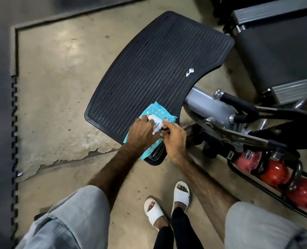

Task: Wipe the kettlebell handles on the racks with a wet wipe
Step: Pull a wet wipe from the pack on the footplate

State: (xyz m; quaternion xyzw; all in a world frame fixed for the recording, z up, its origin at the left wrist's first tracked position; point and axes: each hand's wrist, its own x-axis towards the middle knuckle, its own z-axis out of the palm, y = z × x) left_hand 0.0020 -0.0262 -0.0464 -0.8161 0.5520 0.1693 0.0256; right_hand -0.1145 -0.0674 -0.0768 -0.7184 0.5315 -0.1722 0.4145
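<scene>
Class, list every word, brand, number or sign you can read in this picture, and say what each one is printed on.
"WIPES": on the white flap label of the blue wipes pack lying on the black ribbed platform.
"...ve": end of the large brand word on that label; its start is hidden by the left hand.
Small print at the pack's lower edge: too blurred to read.
Kettlebells: no readable markings.

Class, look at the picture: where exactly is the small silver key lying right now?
In the head view the key lies on the ribbed black footplate, near its right edge, well beyond the pack of wet wipes and both hands.
</scene>
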